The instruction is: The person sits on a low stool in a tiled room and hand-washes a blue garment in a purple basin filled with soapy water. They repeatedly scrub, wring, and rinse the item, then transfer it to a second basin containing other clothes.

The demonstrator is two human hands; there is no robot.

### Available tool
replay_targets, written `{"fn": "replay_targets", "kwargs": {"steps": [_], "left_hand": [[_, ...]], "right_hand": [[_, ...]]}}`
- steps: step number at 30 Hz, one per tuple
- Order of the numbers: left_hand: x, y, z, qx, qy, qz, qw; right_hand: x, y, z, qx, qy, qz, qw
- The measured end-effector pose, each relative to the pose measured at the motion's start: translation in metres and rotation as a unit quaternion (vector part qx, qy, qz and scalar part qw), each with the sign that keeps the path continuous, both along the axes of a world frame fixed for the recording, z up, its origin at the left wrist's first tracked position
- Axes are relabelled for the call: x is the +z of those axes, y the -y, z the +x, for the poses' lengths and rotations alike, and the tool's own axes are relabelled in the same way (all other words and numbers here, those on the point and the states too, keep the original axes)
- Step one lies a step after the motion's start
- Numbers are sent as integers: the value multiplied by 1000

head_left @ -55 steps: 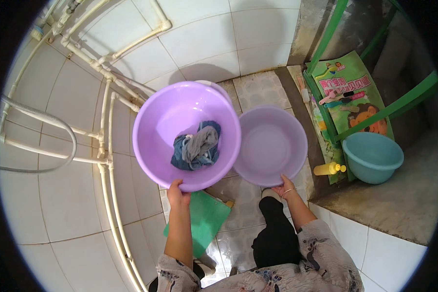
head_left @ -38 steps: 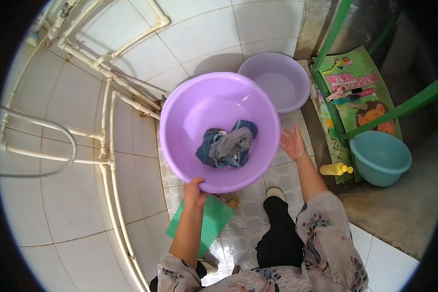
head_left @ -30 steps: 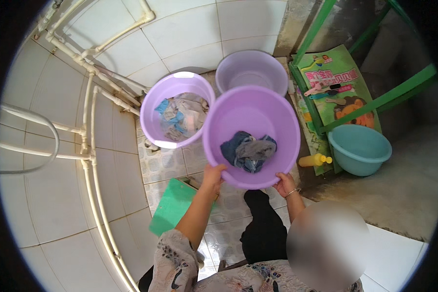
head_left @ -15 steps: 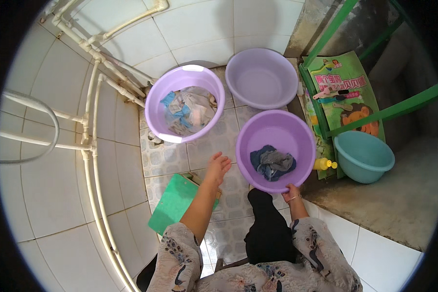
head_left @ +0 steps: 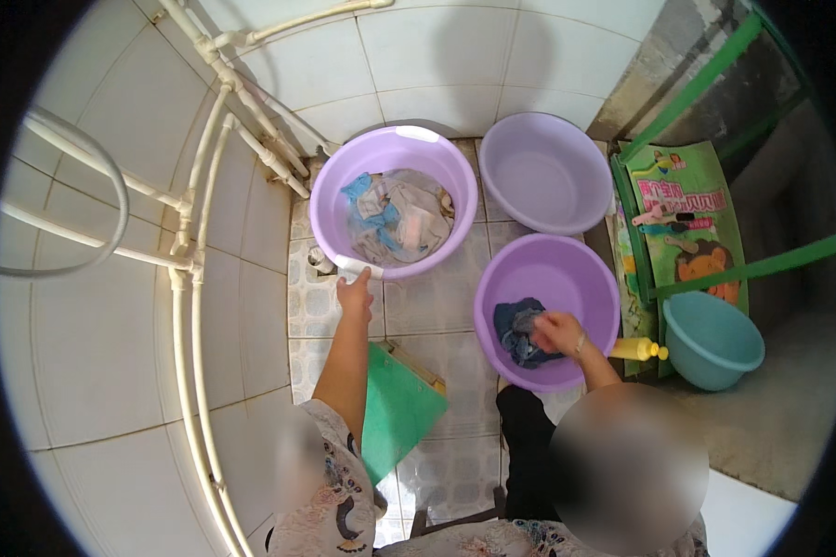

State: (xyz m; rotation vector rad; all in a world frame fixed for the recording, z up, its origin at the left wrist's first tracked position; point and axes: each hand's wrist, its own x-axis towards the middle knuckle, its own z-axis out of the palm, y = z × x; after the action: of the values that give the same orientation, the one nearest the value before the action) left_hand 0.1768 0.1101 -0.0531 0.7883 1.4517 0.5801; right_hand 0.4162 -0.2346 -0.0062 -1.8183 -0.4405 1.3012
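Single head-worn fisheye, steeply downward over tiled floor [head_left: 437, 297], edges bowed.

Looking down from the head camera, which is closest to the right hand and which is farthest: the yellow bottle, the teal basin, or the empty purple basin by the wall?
From the right hand:
1. Yellow bottle, just right of it.
2. Teal basin, farther right.
3. Empty purple basin, up by the wall.

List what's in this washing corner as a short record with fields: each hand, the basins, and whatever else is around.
left hand: grips the near rim of the purple basin of soaking clothes
right hand: inside the near purple basin, on a dark blue garment
far basin: pale purple, no clothes in it
teal basin: at the right
yellow bottle: lying between near purple and teal basins
green board: on the tiled floor
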Motion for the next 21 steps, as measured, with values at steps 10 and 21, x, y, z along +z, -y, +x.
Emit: {"fn": "replay_targets", "kwargs": {"steps": [10,21], "left_hand": [[-42,-88,-11,-49,-31,110,992],[-36,-89,-11,81,-16,164,983]], "right_hand": [[-98,-266,88,-192,100,24,976],[-70,-237,52,-181,71,49,980]]}}
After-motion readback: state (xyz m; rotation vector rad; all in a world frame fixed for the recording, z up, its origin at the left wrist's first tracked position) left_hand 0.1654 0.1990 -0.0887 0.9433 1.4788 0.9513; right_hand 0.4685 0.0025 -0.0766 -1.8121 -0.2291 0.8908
